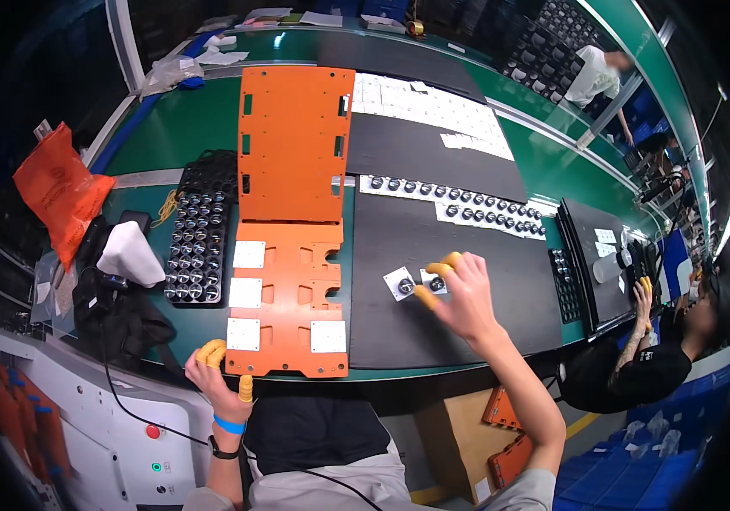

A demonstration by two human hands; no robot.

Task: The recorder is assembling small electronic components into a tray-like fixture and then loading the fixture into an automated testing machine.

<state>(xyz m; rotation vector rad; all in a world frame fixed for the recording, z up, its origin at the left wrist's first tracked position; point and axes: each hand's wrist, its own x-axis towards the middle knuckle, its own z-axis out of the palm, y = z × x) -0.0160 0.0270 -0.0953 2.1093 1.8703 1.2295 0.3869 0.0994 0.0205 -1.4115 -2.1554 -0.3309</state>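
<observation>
My right hand (467,298), in yellow finger cots, closes thumb and forefinger around a white square plate with a black round lens-like part (437,284) over the black mat (467,328). Just left of it lies a similar white plate with its round part (400,284). My left hand (216,379) is open at the near left corner of the orange fixture (286,298), thumb and fingers apart. It seems to touch the edge. Several bare white square plates (328,336) sit on the fixture. Its orange lid (295,145) stands swung back.
Left of the fixture is a black tray (174,296) of round lens-like parts. Rows of white plates with such parts (467,198) line the mat's far side, with white sheets (433,106) behind. An orange bag (58,196) hangs at left. A co-worker (637,366) works at right.
</observation>
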